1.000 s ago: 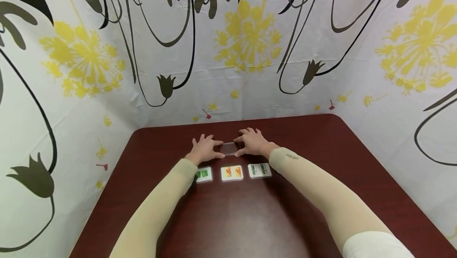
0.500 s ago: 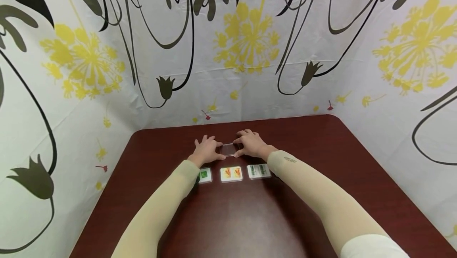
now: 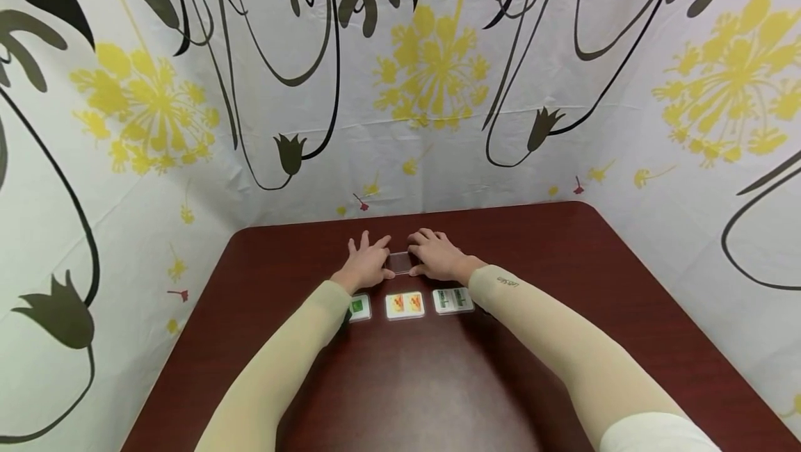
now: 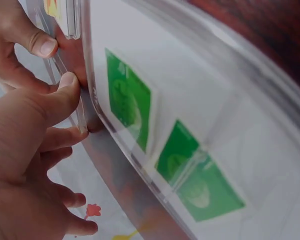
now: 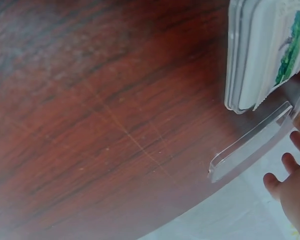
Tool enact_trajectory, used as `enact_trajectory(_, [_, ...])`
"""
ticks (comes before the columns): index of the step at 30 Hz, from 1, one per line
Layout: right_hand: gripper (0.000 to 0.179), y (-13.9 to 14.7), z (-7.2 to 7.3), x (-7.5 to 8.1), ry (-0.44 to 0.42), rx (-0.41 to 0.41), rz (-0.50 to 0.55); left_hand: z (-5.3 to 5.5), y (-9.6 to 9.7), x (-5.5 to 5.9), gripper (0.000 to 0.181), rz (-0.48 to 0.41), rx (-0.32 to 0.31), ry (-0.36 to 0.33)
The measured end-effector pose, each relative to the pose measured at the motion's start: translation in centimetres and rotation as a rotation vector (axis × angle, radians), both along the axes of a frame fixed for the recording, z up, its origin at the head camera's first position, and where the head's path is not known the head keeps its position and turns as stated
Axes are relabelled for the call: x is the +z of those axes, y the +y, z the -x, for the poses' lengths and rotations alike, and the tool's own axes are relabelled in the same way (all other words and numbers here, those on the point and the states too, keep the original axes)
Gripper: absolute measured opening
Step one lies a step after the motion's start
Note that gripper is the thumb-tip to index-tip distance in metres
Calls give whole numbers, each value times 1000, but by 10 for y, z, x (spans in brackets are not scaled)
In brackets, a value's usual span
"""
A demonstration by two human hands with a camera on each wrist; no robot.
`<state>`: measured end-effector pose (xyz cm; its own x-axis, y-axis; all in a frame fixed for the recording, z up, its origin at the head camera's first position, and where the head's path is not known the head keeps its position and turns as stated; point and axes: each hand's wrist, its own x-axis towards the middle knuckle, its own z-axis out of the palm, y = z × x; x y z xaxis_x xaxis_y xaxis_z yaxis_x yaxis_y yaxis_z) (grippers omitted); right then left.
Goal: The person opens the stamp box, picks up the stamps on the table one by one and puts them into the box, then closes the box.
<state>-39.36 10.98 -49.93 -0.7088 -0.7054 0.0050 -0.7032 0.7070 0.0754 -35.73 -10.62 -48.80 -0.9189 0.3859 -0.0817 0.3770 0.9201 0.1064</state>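
Both hands are at the far part of the table, at either end of a clear flat plastic case. My left hand pinches its left edge between thumb and forefinger, the other fingers spread. Opposite, my right hand grips the other end. Nearer me lie three clear cases with printed white cards: a green-square card partly behind the left sleeve, an orange-picture card, and a green-landscape card. The left wrist view shows the green-square card up close.
Another clear plastic piece lies near the table's edge in the right wrist view. The dark red table has rounded far corners. Behind it and at the sides hangs a white flower-patterned cloth.
My left hand's fingers have shifted slightly right and spread apart at the clear case. The right hand has moved very little. The three card cases lie still.
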Motion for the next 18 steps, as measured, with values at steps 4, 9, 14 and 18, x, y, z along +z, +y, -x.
enact_trajectory(4, [65, -1, 3, -3, 3, 11, -55, 0, 0, -2, 49, 35, -23, 27])
enact_trajectory(9, [66, -2, 2, -2, 28, 34, -90, 0, -2, -2, 50, 43, -40, 45])
enact_trajectory(14, [65, -3, 3, 4, 60, 78, -61, -2, -7, 5, 51, 64, -63, 84])
enact_trajectory(18, [65, -4, 3, 9, 61, 83, -67, -3, -10, 10, 50, 53, -74, 92])
